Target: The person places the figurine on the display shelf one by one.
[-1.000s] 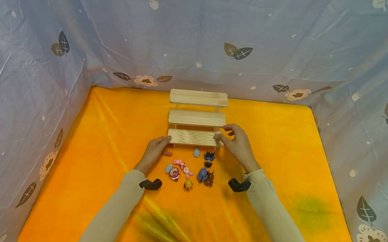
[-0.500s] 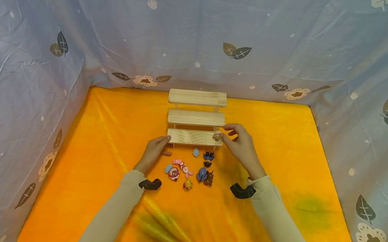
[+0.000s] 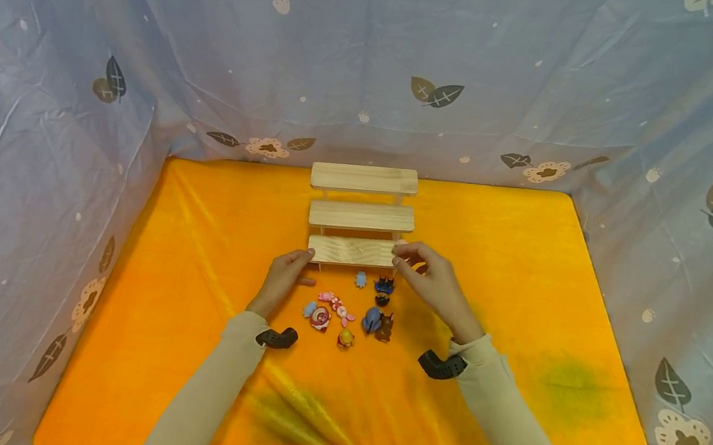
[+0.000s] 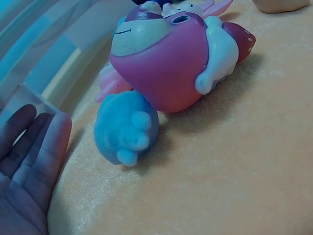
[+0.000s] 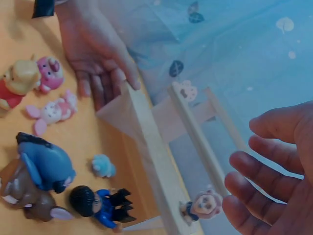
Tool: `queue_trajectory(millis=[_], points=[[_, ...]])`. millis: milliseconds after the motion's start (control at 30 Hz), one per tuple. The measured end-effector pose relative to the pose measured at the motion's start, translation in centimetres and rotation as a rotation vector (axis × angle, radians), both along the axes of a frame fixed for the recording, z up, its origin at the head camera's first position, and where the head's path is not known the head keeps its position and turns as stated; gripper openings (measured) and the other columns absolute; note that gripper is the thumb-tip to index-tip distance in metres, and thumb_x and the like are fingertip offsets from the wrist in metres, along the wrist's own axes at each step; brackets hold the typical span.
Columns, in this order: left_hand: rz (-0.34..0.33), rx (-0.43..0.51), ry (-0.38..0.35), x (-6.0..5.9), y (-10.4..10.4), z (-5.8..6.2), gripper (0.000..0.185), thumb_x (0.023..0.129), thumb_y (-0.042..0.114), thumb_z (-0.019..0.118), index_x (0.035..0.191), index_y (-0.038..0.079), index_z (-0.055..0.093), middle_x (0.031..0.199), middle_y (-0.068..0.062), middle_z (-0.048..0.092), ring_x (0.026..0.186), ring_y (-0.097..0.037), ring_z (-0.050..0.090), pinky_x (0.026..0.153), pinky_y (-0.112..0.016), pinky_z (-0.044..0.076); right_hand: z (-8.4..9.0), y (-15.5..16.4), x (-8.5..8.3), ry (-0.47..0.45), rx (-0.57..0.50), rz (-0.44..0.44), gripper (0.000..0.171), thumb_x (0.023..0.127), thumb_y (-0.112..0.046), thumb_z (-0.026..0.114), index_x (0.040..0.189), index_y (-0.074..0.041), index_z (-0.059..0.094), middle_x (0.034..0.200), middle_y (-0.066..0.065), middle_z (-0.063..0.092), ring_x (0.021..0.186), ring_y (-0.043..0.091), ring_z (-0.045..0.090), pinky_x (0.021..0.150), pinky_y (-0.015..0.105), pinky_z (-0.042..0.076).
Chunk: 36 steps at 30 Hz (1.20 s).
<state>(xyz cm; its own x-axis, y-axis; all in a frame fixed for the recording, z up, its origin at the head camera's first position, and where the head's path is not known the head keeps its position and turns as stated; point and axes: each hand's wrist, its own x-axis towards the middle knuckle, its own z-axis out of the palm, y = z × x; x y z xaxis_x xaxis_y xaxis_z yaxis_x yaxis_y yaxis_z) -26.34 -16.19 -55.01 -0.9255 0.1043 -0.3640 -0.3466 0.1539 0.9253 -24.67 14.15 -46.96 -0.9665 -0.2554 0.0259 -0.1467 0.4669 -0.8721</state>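
Blue leaf-printed cloth hung round 3 sides of our orange surface, where a 3-step wooden stand stood near the back. Our left hand lay with straight, relaxed fingers, its fingertips against the left end of the stand's lowest step, gripping nothing. Our right hand hovered at the right end of that step with fingers loosely spread and nothing between them; a small pale bear figure stood on that end of the step, just beside our fingertips but apart from them.

On the surface in front of the stand lay a cluster of small toy figures: a pink round one beside a small blue fuzzy one near our left hand, a yellow bear in red, a pink rabbit, a blue donkey, a brown figure, a dark-haired figure in blue and a tiny light-blue piece. Beige sleeves covered both our arms, each with a black wrist camera.
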Motion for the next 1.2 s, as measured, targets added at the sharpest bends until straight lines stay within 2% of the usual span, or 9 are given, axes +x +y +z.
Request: queue_trajectory(millis=[133, 267, 467, 733, 900, 1000, 1100, 1200], points=[[0.021, 0.004, 0.020, -0.6, -0.2, -2.4, 0.065, 0.099, 0.058, 0.056, 0.136, 0.005, 0.062, 0.146, -0.015, 0.057, 0.094, -0.034, 0.076, 0.117, -0.048, 0.042, -0.7, -0.1, 0.3, -0.015, 0.028, 0.022, 0.029, 0.103, -0.023, 0.061, 0.124, -0.004, 0.065, 0.120, 0.011, 0.070, 0.102, 0.025, 0.064, 0.087, 0.043, 0.054], [0.030, -0.006, 0.034, -0.5, -0.1, -2.5, 0.065, 0.097, 0.059, 0.058, 0.134, 0.006, 0.064, 0.143, -0.014, 0.059, 0.086, -0.027, 0.077, 0.117, -0.049, 0.042, -1.7, -0.2, 0.5, -0.054, 0.049, 0.054, 0.028, 0.103, -0.024, 0.061, 0.124, -0.005, 0.066, 0.113, 0.009, 0.071, 0.099, 0.024, 0.064, 0.086, 0.041, 0.054], [0.036, -0.009, 0.039, -0.5, -0.1, -2.5, 0.062, 0.098, 0.058, 0.057, 0.134, 0.007, 0.065, 0.142, -0.014, 0.061, 0.080, -0.021, 0.077, 0.116, -0.048, 0.044, -3.3, -0.1, 0.8, -0.131, 0.090, 0.092, 0.031, 0.104, -0.028, 0.059, 0.125, -0.007, 0.066, 0.112, 0.007, 0.070, 0.099, 0.022, 0.064, 0.083, 0.037, 0.054], [0.032, 0.003, 0.042, -0.5, -0.1, -2.4, 0.062, 0.099, 0.057, 0.057, 0.135, 0.006, 0.064, 0.144, -0.014, 0.058, 0.087, -0.028, 0.077, 0.115, -0.049, 0.044, -5.3, -0.6, 1.2, -0.187, 0.208, 0.083, 0.017, 0.102, -0.024, 0.061, 0.107, -0.009, 0.069, 0.099, 0.010, 0.072, 0.080, 0.018, 0.063, 0.066, 0.030, 0.050], [0.035, 0.005, 0.038, -0.6, -0.1, -2.4, 0.062, 0.099, 0.057, 0.057, 0.134, 0.006, 0.064, 0.143, -0.014, 0.059, 0.088, -0.028, 0.077, 0.115, -0.048, 0.045, -6.1, -0.9, 1.2, -0.230, 0.291, 0.017, 0.026, 0.102, -0.034, 0.060, 0.102, -0.010, 0.071, 0.089, 0.009, 0.071, 0.065, 0.015, 0.051, 0.057, 0.028, 0.040], [0.040, 0.002, 0.035, -0.6, -0.1, -2.4, 0.061, 0.099, 0.056, 0.056, 0.134, 0.006, 0.064, 0.142, -0.014, 0.060, 0.086, -0.025, 0.078, 0.115, -0.048, 0.045, -6.4, -1.0, 1.3, -0.301, 0.300, -0.027, 0.033, 0.101, -0.042, 0.060, 0.102, -0.011, 0.071, 0.084, 0.007, 0.068, 0.064, 0.016, 0.045, 0.056, 0.029, 0.035], [0.043, -0.001, 0.034, -0.5, -0.1, -2.4, 0.061, 0.099, 0.056, 0.056, 0.135, 0.007, 0.063, 0.142, -0.014, 0.060, 0.086, -0.024, 0.078, 0.116, -0.048, 0.043, -6.8, -1.1, 1.3, -0.349, 0.312, -0.041, 0.035, 0.100, -0.047, 0.060, 0.105, -0.013, 0.068, 0.084, 0.005, 0.066, 0.066, 0.017, 0.046, 0.057, 0.029, 0.035], [0.042, -0.001, 0.039, -0.4, -0.1, -2.4, 0.061, 0.100, 0.056, 0.056, 0.136, 0.008, 0.063, 0.143, -0.013, 0.059, 0.088, -0.025, 0.078, 0.117, -0.048, 0.042, -7.1, -1.3, 1.3, -0.355, 0.332, -0.058, 0.037, 0.098, -0.049, 0.062, 0.105, -0.013, 0.065, 0.085, 0.004, 0.065, 0.067, 0.017, 0.048, 0.058, 0.028, 0.037]])
